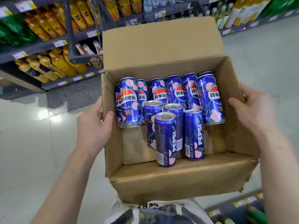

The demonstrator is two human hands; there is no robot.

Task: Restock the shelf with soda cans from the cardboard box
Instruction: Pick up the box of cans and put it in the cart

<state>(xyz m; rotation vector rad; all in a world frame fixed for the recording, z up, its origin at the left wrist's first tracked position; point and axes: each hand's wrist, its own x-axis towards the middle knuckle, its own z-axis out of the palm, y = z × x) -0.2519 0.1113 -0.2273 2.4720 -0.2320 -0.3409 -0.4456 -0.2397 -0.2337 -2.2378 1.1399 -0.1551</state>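
Note:
An open cardboard box point(181, 177) is held up in front of me, its far flap standing upright. Inside stand several tall blue soda cans point(165, 139) with pink peach prints, a row along the far wall and a few nearer the middle. My left hand point(93, 126) grips the box's left wall, thumb hooked over the rim. My right hand point(254, 112) clasps the right wall from outside, thumb on top of the edge. The shelf point(53, 44) with orange and green drink bottles stands at the upper left.
A grey metal cart frame point(71, 38) stands before the shelf behind the box. Pale glossy floor tiles point(32, 143) spread to the left and right. A second shelf edge with price tags point(239, 202) and green bottles sits at the lower right. More shelving runs along the back right.

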